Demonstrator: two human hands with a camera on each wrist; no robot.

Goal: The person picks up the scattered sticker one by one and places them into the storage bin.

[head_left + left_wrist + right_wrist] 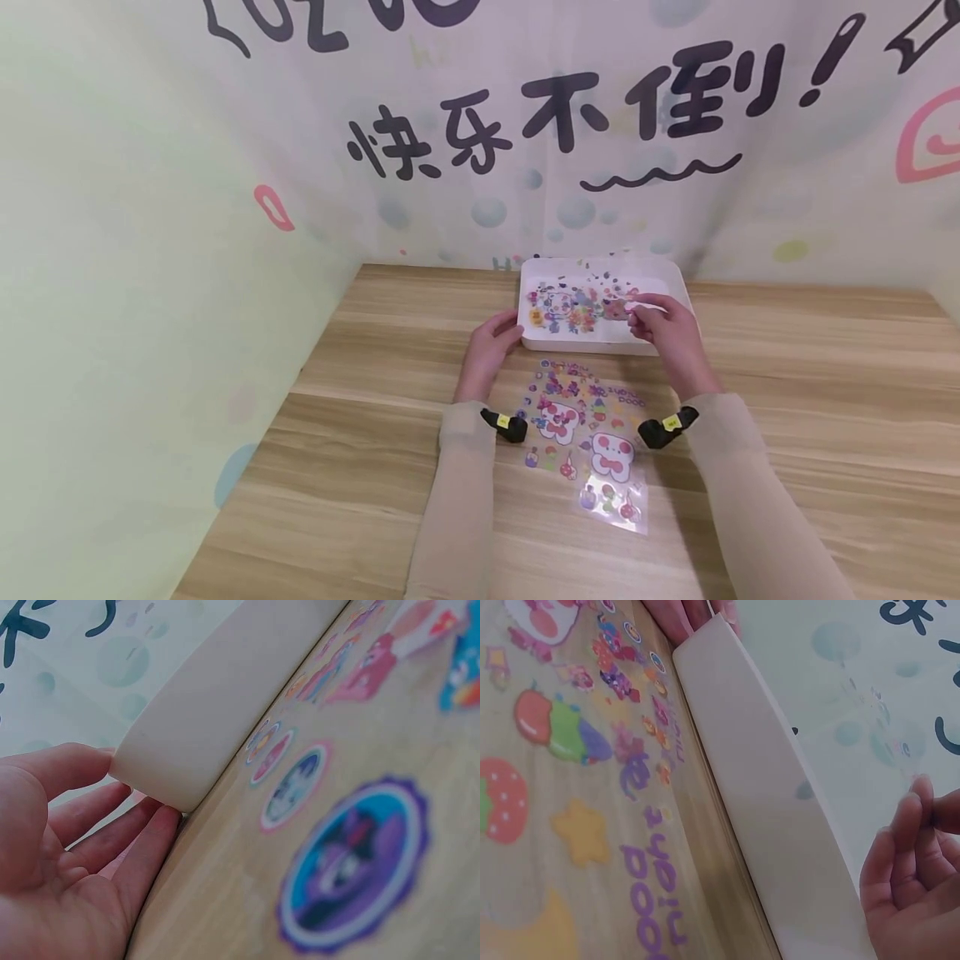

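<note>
A shallow white tray [600,346] stands on the wooden table against the wall. My left hand [491,346] holds its near left corner, fingers and thumb around the corner [161,769]. My right hand [667,329] is over the tray's right side, and its thumb and fingertips pinch the edge of a clear sticker sheet [904,750]. Small colourful stickers show through the thin film. Inside the tray lie more printed stickers [558,307], overlapping one another, with a white cartoon figure among them.
Two clear sticker sheets lie overlapping on the table [405,433] in front of the tray, between my forearms. One bears a white bear-like sticker [612,457]; round pony stickers [352,866] edge the other. A printed cloth wall [450,225] rises behind the tray.
</note>
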